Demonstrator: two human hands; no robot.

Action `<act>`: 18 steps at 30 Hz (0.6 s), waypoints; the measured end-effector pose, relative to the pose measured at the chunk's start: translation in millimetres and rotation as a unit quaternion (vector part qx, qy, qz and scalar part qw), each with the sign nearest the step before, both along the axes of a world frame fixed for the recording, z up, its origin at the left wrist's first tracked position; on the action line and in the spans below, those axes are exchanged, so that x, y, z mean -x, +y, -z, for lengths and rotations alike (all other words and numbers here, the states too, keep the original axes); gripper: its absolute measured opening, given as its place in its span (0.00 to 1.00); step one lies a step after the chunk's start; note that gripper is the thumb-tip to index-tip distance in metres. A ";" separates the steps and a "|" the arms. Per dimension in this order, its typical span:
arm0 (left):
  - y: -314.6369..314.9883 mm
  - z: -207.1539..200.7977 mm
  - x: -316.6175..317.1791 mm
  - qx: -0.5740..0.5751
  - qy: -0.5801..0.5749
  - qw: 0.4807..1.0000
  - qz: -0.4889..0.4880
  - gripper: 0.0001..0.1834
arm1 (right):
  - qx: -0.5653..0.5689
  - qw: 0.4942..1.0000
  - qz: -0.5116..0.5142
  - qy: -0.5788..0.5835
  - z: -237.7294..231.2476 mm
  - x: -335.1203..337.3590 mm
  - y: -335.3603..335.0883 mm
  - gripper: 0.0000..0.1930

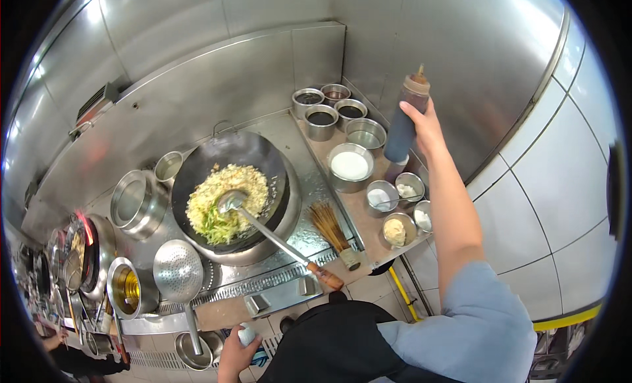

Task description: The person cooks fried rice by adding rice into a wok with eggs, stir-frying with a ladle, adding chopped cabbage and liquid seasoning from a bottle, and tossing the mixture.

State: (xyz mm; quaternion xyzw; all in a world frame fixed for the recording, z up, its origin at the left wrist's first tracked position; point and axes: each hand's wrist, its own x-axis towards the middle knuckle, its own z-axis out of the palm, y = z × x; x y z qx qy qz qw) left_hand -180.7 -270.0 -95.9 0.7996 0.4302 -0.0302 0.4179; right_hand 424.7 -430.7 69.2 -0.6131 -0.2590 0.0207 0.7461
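Bottle [399, 129] at 2 o'clock, nozzle up, near the pots [320, 133]; right hand [422, 124] has fingers wrapped round it, thumb across its side. A low swing could knock a pot; a hard squeeze could squirt contents. Left hand [236, 357] at 7 o'clock, fingers curled on a pale thing [247, 333], can't tell what. Wok [263, 150] at 9 o'clock: ladle [271, 233] unheld, handle toward 4 o'clock; bumping it could flick rice [227, 182] out.

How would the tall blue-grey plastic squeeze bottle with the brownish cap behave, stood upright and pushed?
The bottle would probably tip easily: it's tall and narrow. It may roll once toppled, since its body looks round.
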 end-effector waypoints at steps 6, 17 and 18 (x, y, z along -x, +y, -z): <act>-28.9 -14.6 -47.5 0.000 0.026 1.000 -0.013 0.26 | 0.096 0.990 0.093 -0.044 72.4 -87.2 18.9 0.33; -53.8 -48.4 -44.5 0.001 0.014 0.995 -0.098 0.25 | 0.388 0.895 0.208 -0.075 153.0 -151.5 20.3 0.37; -52.4 -55.5 -47.5 0.025 0.013 0.993 -0.113 0.25 | 0.431 0.872 0.222 -0.065 156.1 -153.9 20.2 0.39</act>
